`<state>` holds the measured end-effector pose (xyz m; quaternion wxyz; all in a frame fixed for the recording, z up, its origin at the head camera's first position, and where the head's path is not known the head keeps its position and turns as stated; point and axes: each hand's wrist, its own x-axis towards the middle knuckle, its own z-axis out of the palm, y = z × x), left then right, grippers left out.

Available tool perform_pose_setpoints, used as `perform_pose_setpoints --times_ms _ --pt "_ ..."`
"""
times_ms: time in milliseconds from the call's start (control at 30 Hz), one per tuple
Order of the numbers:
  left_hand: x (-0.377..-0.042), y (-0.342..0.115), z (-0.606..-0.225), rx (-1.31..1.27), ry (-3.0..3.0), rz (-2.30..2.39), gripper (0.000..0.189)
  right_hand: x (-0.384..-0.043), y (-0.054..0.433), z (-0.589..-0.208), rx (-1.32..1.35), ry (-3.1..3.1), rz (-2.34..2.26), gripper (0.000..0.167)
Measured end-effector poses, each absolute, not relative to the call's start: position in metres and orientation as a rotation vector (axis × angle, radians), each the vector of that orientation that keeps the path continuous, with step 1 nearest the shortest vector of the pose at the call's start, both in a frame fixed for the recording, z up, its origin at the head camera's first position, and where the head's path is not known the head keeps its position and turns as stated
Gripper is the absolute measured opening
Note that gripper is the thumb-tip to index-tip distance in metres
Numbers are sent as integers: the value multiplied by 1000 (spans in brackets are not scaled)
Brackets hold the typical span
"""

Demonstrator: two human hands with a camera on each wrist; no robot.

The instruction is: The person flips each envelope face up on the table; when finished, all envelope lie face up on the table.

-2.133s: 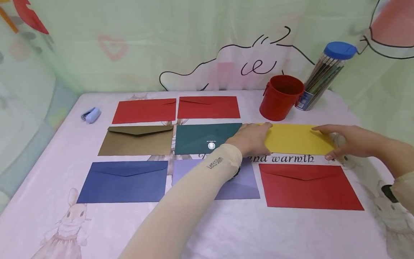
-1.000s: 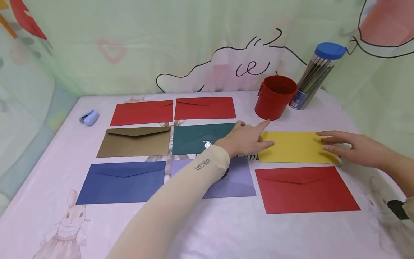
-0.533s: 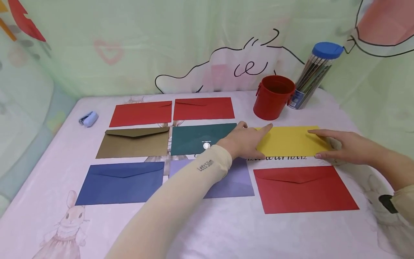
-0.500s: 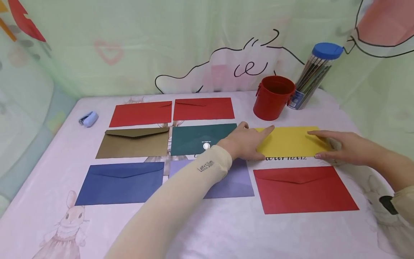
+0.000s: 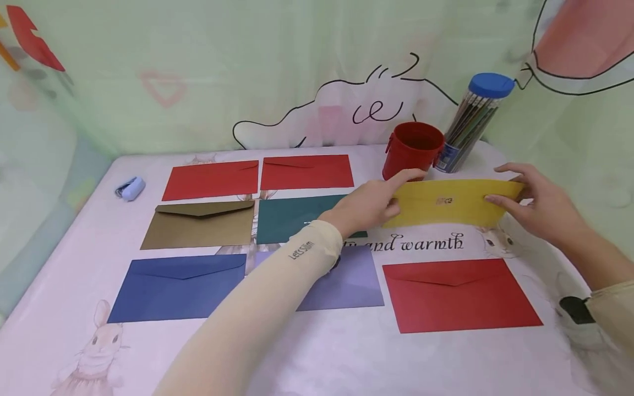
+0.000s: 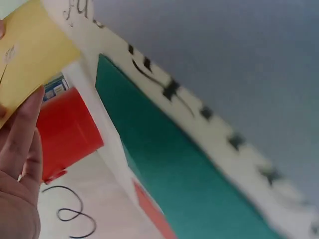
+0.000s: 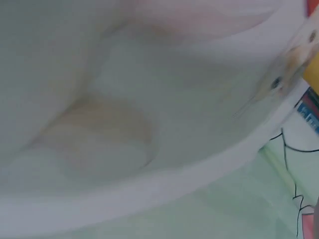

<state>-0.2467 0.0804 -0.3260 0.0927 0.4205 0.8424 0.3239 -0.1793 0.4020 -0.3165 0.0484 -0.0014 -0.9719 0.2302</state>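
Observation:
A yellow envelope point(image 5: 446, 204) is held up off the table, tilted so that a small printed mark faces me. My left hand point(image 5: 364, 204) pinches its left end, with thumb below and index finger along the top edge. At the other end, my right hand point(image 5: 547, 212) grips it between thumb and fingers. The left wrist view shows the left hand's fingers point(image 6: 25, 129) against the yellow paper. Only a yellow corner of the envelope point(image 7: 313, 74) enters the right wrist view. A green envelope point(image 5: 282, 220) and a lilac envelope point(image 5: 346, 283) lie partly behind my left arm.
Red envelopes point(image 5: 210, 180) point(image 5: 308, 171) lie at the back, a brown envelope point(image 5: 198, 228) and blue envelope point(image 5: 178, 289) at left. Another red envelope point(image 5: 463, 300) lies front right. Behind my hands stand a red bucket point(image 5: 411, 151) and a pencil tub point(image 5: 470, 126). A lilac stapler-like object point(image 5: 131, 188) sits far left.
The yellow envelope was slid about flat on the table; now both hands have raised and tilted it, showing a printed mark. The view has shifted slightly. The other envelopes stayed put.

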Motion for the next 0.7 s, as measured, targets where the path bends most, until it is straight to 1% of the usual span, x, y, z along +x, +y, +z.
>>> perform_pose_setpoints --times_ms 100,167,367,533,700 --pt "-249 77 -329 1166 2497 1011 66 -186 392 -315 -55 -2934 767 64" --pt "-250 76 -331 1121 2502 1019 65 -189 389 -314 -74 -2932 763 62" --pt "-248 80 -331 933 2569 1007 69 -192 392 -313 -39 -2969 723 56" --pt "-243 86 -332 759 2630 890 68 -194 396 -317 -68 -3095 681 66" --pt "-242 92 -330 727 2703 633 66 -203 396 -321 -102 -3246 630 73"
